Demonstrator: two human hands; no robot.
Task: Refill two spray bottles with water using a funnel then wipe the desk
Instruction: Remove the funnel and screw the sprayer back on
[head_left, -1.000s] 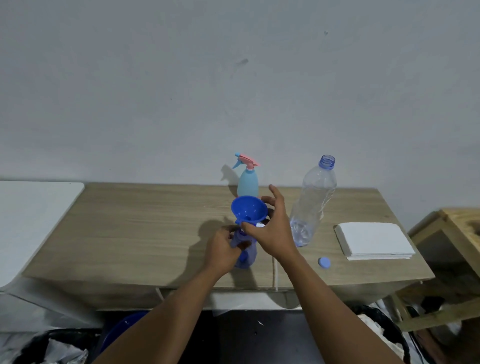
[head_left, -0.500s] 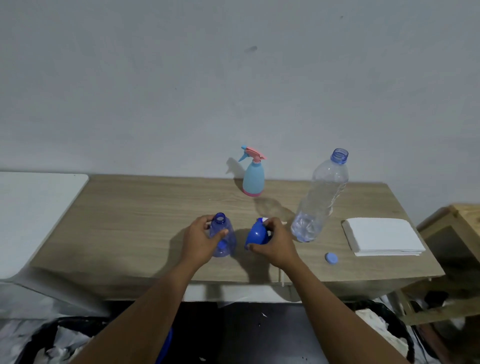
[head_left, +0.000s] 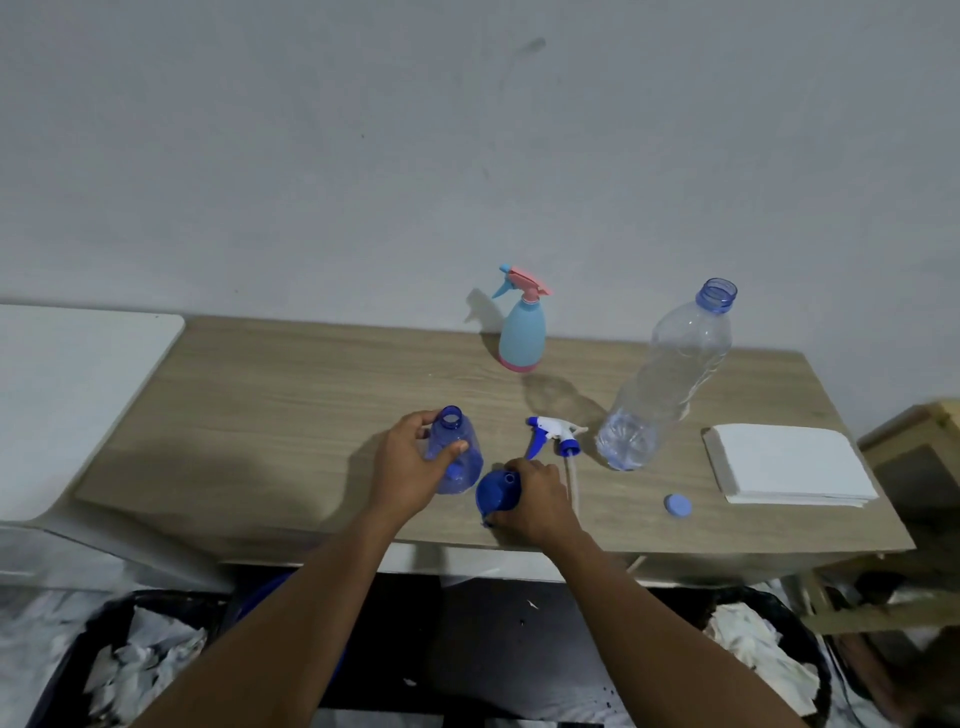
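Note:
My left hand (head_left: 410, 462) grips a clear blue spray bottle (head_left: 457, 457) that stands open-necked on the wooden desk (head_left: 291, 405). My right hand (head_left: 535, 501) holds a blue funnel (head_left: 496, 499) lying on its side on the desk, just right of that bottle. The bottle's white and blue spray head (head_left: 550, 439) lies loose behind my right hand. A light blue spray bottle with a pink trigger (head_left: 522, 332) stands at the back by the wall. A tall clear water bottle (head_left: 665, 379), uncapped and nearly empty, stands to the right.
A blue cap (head_left: 677, 505) lies near the front edge. A stack of white napkins (head_left: 789, 462) sits at the desk's right end. A white surface (head_left: 67, 358) adjoins on the left, a wooden stool (head_left: 914, 441) on the right. Bins with crumpled paper (head_left: 145, 670) stand below.
The funnel came off the blue bottle and my right hand lowered it onto the desk. The spray head now lies free behind it. The left hand kept its hold on the bottle.

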